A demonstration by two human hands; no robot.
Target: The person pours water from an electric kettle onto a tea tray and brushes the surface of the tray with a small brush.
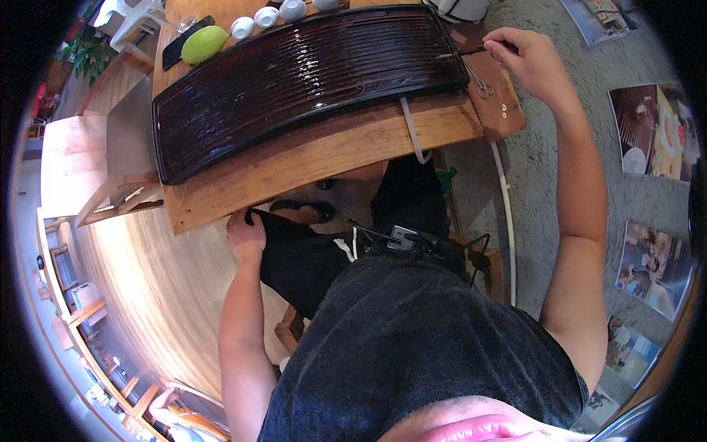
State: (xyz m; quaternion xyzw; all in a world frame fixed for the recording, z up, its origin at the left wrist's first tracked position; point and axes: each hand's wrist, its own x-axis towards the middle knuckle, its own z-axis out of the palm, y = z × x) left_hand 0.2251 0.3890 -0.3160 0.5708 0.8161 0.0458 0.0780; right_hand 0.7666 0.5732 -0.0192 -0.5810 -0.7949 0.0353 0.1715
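Note:
My right hand [534,66] is closed around a thin, dark stick-like tool [471,49] at the right end of a dark, ribbed tea tray [309,66]. The tool's lighter tip points left over the tray's edge; its exact kind is too small to make out. Just below it, a pair of scissors [482,87] lies on a brown side surface. Down at the left, my left hand [245,234] rests on the knee of my black trousers [291,254], its fingers partly hidden and nothing seen in it. The tray's surface looks wet and shiny.
Behind the tray stand several small white cups [266,16], a yellow-green oval object [205,46] and a dark phone [177,53]. A pale hose [411,129] hangs over the front edge of the wooden table [324,158]. Photos [652,132] hang on the grey wall at right.

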